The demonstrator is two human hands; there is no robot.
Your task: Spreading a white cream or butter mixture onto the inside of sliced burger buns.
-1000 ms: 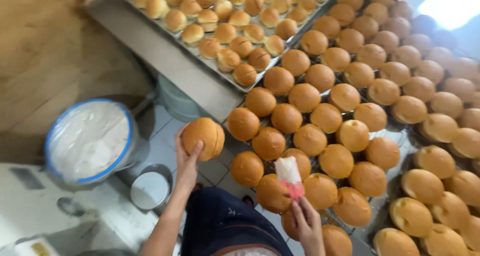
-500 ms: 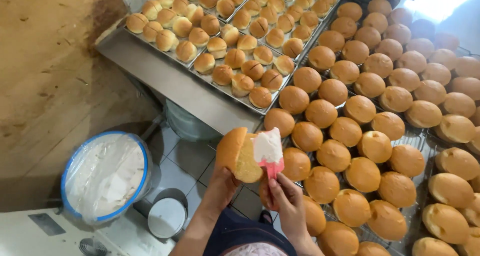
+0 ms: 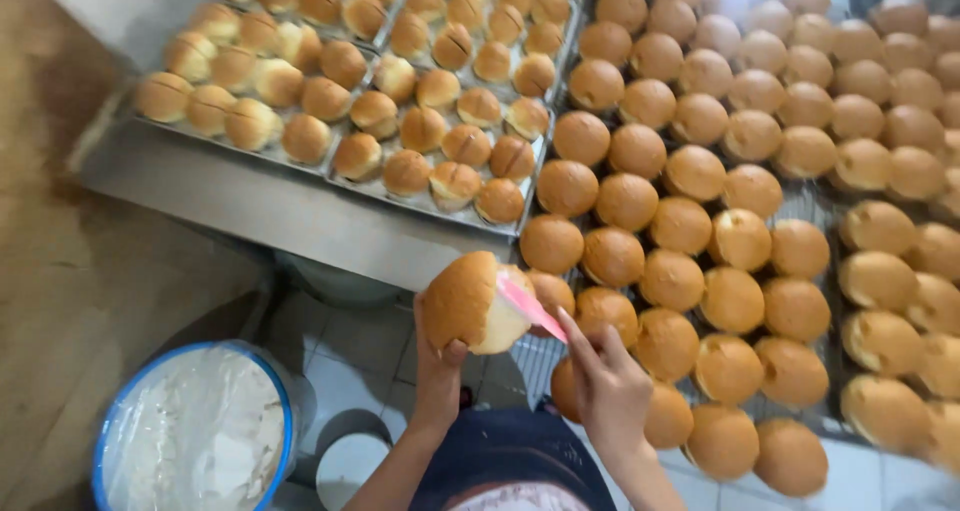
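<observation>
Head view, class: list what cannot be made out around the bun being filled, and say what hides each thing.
- Inside of the split bun: head view, hidden by its crust; only a pale cut edge shows.
- Tip of the pink spatula: buried in the bun.
- Left hand fingers: behind the bun.
- Right hand palm: turned away from the camera.
- Blue-rimmed tub: cut off by the bottom edge.
- Far buns: washed out by glare.

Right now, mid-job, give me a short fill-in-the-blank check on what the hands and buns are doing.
1. The left hand holds up one split ____.
2. The right hand pushes a ____ spatula into it.
3. The white filling sits in a tub with a ____ rim.
4. The uncut buns rest on a wire ____.

Missing words: bun; pink; blue; rack
</observation>
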